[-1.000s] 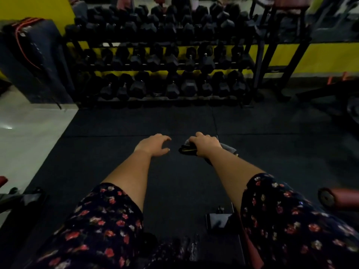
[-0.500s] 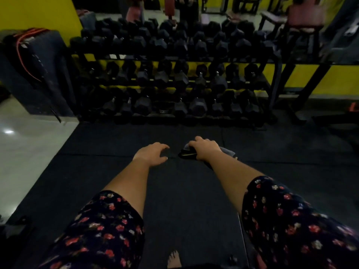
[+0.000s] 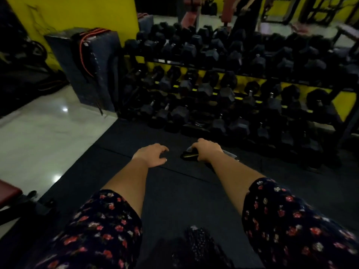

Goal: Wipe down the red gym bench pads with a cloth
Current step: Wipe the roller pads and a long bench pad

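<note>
Rubber mat (image 3: pixel 174 195): lay open from the person's sleeves to the rack's foot; its left edge met pale tile (image 3: pixel 48 136).
Dumbbell rack (image 3: pixel 223 90): closed off the mat's far side.
Red bench pad (image 3: pixel 6 193): a corner showed at the frame's left edge, well apart from both hands.
Left hand (image 3: pixel 150 155): released, fingers loosely curled, holding nothing.
Right hand (image 3: pixel 207 151): grasped the cloth (image 3: pixel 189 154) over the mat, near the left hand.

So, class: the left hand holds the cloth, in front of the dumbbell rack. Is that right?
Not quite: the right hand holds the cloth, while the left hand is empty, as the head view shows. The dumbbell rack is in front.
</note>
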The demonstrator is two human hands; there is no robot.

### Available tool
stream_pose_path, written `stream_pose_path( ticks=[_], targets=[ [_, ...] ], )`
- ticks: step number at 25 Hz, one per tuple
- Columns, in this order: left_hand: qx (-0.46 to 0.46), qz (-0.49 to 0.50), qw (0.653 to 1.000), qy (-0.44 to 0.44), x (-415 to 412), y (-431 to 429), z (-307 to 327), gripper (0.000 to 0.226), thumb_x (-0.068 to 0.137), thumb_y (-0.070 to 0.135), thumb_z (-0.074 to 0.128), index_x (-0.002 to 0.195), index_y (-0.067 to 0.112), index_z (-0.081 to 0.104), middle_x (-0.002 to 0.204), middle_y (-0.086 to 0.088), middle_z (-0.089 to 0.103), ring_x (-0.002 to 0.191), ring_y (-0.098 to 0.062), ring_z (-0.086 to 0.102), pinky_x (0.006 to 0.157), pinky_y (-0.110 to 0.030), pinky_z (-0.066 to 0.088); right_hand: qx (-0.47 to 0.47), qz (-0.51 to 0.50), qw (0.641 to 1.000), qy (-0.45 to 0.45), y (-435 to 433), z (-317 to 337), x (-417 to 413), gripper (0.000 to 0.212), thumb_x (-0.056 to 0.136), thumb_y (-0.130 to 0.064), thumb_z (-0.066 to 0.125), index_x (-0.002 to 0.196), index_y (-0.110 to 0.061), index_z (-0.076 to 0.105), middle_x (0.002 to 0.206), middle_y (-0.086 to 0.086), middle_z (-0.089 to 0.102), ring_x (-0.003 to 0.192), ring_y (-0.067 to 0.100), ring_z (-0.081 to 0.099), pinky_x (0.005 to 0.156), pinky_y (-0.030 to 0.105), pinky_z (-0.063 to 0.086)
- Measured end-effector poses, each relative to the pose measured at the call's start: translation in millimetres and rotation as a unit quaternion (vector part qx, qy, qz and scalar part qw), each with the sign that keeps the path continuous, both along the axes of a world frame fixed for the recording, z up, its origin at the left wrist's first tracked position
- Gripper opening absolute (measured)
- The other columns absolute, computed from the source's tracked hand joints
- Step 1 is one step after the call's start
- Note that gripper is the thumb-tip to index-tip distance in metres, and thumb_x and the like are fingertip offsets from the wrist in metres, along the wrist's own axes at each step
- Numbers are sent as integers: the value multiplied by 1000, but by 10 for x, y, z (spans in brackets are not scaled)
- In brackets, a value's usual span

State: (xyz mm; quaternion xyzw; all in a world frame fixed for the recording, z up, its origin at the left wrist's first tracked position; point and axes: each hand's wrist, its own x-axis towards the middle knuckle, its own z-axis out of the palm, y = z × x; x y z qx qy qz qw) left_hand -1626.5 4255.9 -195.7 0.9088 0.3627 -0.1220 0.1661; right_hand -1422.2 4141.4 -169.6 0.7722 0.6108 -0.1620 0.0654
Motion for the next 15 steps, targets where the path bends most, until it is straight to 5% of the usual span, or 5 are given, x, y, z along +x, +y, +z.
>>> stream_pose_path(
  ticks=[5,15],
  targets=[
    [-15,101,995,-9,-25,733,-27,52,94,40,57,143,31,43,136,2,48,121,-17,52,101,-42,46,0,98,995,-15,1131,-12,241,45,89,-13,59,128,-35,53,118,4,45,107,29,52,79,39,42],
    [-37,301,953,-3,-756,1251,-180,52,95,40,55,144,32,41,134,3,47,121,-17,50,102,-38,43,-21,274,961,-9,2629,-166,-415,42,89,-20,61,128,-34,52,121,4,45,112,30,51,89,43,44]
  ],
)
